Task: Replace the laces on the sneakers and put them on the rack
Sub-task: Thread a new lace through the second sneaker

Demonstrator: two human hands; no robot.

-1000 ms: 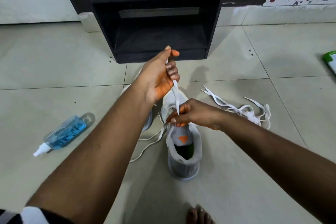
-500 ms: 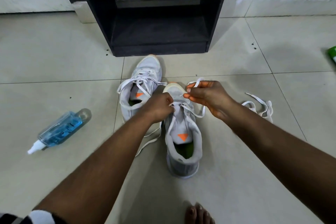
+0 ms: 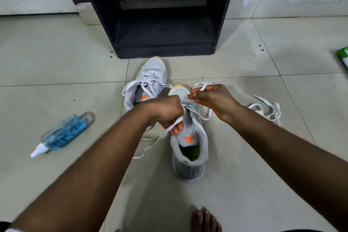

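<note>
Two grey sneakers with orange tongue marks stand on the tiled floor before a black rack (image 3: 162, 43). The near sneaker (image 3: 190, 152) points away from me, its white lace (image 3: 207, 117) threaded low down. My left hand (image 3: 167, 111) grips one lace end over the tongue. My right hand (image 3: 211, 100) pinches the other end, looped above the toe. The far sneaker (image 3: 150, 79) to the left is laced, its ends loose.
A loose white lace (image 3: 267, 111) lies in a heap to the right. A blue spray bottle (image 3: 64, 133) lies on its side at left. A green-edged object (image 3: 343, 58) shows at the right border. My bare toes (image 3: 205, 220) are at the bottom.
My left hand came down from holding the lace high and now grips it over the tongue. My right hand moved from the eyelets up to the toe, pinching the other end.
</note>
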